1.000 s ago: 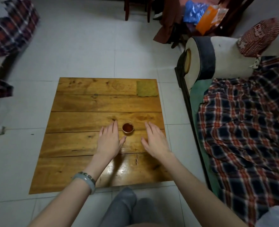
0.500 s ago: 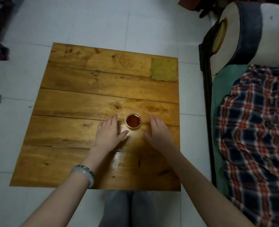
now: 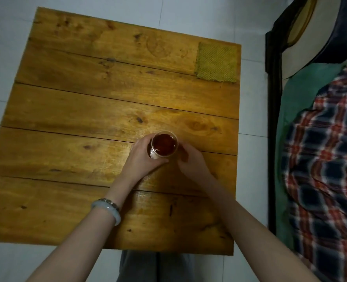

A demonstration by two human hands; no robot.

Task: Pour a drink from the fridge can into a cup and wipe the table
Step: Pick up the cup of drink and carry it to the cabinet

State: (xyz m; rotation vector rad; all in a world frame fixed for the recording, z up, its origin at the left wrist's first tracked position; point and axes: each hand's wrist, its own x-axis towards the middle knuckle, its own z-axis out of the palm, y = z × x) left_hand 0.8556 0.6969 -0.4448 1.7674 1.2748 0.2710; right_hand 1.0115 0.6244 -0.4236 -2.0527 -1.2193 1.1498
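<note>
Wearing one pale bracelet [image 3: 107, 208], the left hand [image 3: 142, 157] curls its fingers and thumb round the left side of one cup [image 3: 164, 146]. The right hand [image 3: 191, 161] curls against the cup's right side, its fingertips hidden. The cup, full of dark red drink, stands on one wooden table [image 3: 87, 110]. Beyond the cup to the right lies one green cloth [image 3: 216, 62].

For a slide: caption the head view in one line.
Left hand grips a cup of dark drink on a wooden table, right hand close beside it.
</note>
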